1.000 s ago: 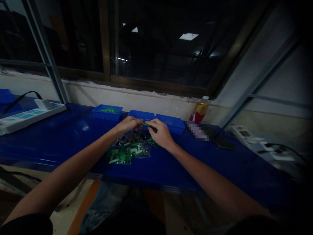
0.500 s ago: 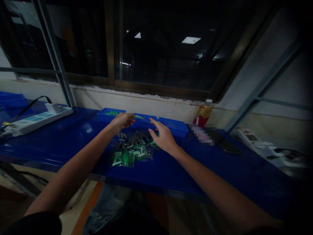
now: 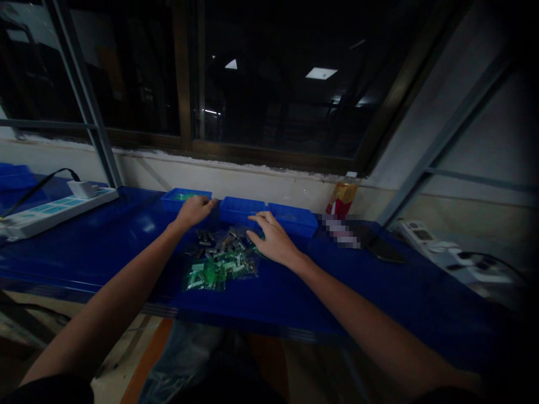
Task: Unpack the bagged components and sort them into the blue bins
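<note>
My left hand (image 3: pixel 194 211) is at the front right edge of a blue bin (image 3: pixel 168 203) that holds green pieces. Its fingers look curled, and I cannot make out what, if anything, is in them. My right hand (image 3: pixel 273 238) hovers over the right side of a pile with thumb and fingers apart, nothing visible between them. The pile has dark and metallic small parts (image 3: pixel 206 238) at the back and clear packets with green and white pieces (image 3: pixel 206 275) nearer to me.
Two more blue bins, a middle one (image 3: pixel 238 209) and a right one (image 3: pixel 295 220), line the wall. A power strip (image 3: pixel 63 207) lies left on the blue table (image 3: pixel 138 247). At right are a red-and-yellow bottle (image 3: pixel 343 197), a dark phone (image 3: pixel 385 249) and another power strip (image 3: pixel 458 261).
My hands were together at a green piece, then parted. My left hand moved left with the green piece to the left bin; that piece no longer shows. My right hand stayed over the pile, fingers opened.
</note>
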Demonstrator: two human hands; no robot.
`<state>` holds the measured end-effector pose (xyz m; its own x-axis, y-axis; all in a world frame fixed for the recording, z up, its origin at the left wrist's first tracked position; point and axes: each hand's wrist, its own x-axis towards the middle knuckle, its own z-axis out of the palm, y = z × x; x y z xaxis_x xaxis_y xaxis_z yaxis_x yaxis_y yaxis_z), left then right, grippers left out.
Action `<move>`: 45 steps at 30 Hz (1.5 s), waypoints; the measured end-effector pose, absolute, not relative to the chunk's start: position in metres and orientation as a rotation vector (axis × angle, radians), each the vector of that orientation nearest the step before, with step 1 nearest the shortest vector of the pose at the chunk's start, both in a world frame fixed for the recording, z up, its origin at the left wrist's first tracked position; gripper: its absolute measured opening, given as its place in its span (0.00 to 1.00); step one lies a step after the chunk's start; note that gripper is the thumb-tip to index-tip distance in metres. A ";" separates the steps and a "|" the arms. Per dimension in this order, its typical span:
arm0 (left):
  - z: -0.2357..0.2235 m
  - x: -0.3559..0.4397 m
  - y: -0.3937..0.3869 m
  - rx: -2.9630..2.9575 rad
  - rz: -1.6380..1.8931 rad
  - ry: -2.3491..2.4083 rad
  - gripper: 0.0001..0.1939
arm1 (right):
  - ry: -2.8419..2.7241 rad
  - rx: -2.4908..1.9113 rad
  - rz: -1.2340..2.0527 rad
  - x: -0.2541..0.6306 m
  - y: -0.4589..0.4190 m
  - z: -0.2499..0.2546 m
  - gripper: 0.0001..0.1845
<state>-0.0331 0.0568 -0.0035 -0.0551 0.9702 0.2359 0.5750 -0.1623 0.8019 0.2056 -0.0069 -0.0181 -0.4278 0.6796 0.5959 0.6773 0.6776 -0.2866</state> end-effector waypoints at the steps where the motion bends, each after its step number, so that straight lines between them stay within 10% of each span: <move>1: -0.004 -0.027 0.054 1.948 1.052 1.603 0.16 | -2.197 -1.049 0.000 0.206 -0.006 -0.019 0.18; 14: 0.005 -0.016 0.037 2.215 0.582 1.203 0.06 | -2.204 -1.028 0.107 0.203 -0.009 -0.019 0.15; 25: 0.012 0.024 0.007 2.510 1.134 0.816 0.04 | -1.159 -0.935 1.426 0.192 -0.015 0.002 0.16; 45: 0.011 0.026 0.005 2.608 1.261 1.010 0.13 | -1.773 -0.972 0.383 0.200 -0.001 -0.014 0.08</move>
<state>0.0257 0.0052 0.0111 0.4465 0.5890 0.6736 0.5286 -0.7810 0.3326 0.1999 -0.0009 -0.0144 -0.1409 0.7617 0.6325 0.4332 0.6219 -0.6524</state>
